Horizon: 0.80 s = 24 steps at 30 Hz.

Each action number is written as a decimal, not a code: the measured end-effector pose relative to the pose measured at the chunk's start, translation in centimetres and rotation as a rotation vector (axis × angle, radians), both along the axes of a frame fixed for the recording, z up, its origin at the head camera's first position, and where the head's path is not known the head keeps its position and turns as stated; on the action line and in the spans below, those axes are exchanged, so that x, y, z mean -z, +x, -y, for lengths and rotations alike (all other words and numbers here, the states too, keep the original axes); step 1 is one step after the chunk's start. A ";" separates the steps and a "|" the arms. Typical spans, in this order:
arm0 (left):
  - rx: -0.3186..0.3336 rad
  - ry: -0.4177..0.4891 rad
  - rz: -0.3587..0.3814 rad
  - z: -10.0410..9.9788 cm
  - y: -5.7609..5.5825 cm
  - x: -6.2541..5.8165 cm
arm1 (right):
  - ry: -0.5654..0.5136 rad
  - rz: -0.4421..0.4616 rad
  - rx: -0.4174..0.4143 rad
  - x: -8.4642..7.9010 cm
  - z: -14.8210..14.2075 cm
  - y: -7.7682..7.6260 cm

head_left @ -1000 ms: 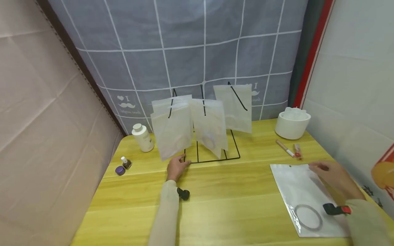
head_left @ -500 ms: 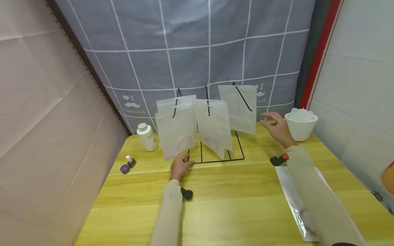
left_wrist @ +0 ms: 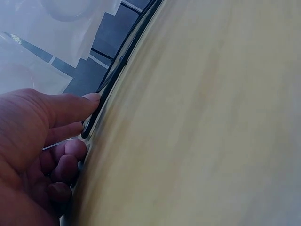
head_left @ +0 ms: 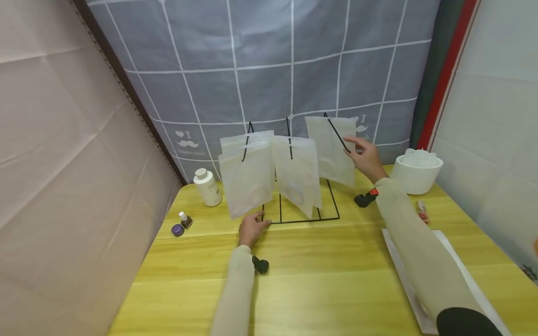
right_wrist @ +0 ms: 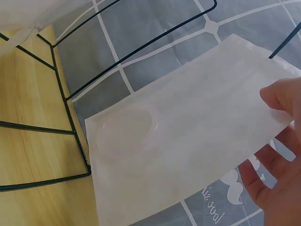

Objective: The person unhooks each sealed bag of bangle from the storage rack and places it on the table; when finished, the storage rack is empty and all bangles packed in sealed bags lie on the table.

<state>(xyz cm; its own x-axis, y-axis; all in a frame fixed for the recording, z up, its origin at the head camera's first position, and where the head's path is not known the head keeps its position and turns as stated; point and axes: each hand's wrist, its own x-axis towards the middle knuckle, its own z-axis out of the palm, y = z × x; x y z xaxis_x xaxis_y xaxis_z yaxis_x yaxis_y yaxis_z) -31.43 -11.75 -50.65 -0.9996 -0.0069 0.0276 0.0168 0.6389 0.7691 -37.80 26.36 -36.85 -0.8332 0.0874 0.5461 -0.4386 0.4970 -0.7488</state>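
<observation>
My left hand (head_left: 251,228) pinches the front left corner of a black wire display rack (head_left: 308,221) between thumb and finger, seen also in the left wrist view. At the rack's right hook, my right hand (head_left: 365,158) holds the edge of a flat white plastic packet (right_wrist: 188,127). Its thumb lies on the packet's front, with several fingers along the edge. Other white packets (head_left: 245,182) hang from the left hook and the middle packet (head_left: 296,172) from the central one. Another flat packet (head_left: 404,275) lies on the table, partly hidden under my right forearm.
A white bottle (head_left: 208,187), a nail polish bottle (head_left: 186,220) and a purple cap (head_left: 177,230) stand left of the rack. On the right are a white pot (head_left: 417,175) and a small reddish tube (head_left: 422,212). A grey grid cloth (head_left: 269,88) hangs behind.
My right hand has left the packet on the table, moved up and left, and reached the packet on the right hook. The left hand stays at the rack's corner.
</observation>
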 end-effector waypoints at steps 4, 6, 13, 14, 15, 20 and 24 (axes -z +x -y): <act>-0.005 -0.002 0.011 -0.2 0.0 0.1 | 0.017 0.000 0.016 0.0 0.0 -0.1; -0.008 -0.009 0.009 -0.2 -0.1 0.1 | 0.026 -0.008 0.023 0.0 0.0 0.0; -0.015 -0.035 -0.023 -0.4 -0.2 0.5 | 0.005 -0.054 0.000 -0.2 -0.2 0.6; -0.015 -0.030 -0.019 -0.5 -0.2 0.5 | 0.002 -0.055 -0.007 -0.2 -0.2 0.7; -0.018 -0.026 -0.014 -0.5 -0.2 0.5 | -0.002 -0.054 -0.014 -0.3 -0.3 0.8; -0.018 -0.023 -0.014 -0.3 -0.3 0.5 | -0.025 -0.055 -0.022 -0.1 -0.3 1.9; -0.004 -0.048 -0.022 0.0 -0.7 0.4 | -0.057 -0.096 -0.004 -0.5 0.1 4.7</act>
<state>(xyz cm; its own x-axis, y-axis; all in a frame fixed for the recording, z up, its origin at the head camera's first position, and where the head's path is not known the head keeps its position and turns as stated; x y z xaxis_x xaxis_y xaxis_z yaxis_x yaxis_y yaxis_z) -32.14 -11.74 -51.04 -0.9987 -0.0088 0.0495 0.0306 0.6751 0.7371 -33.09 26.25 -36.39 -0.7775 0.1170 0.6179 -0.5118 0.4532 -0.7298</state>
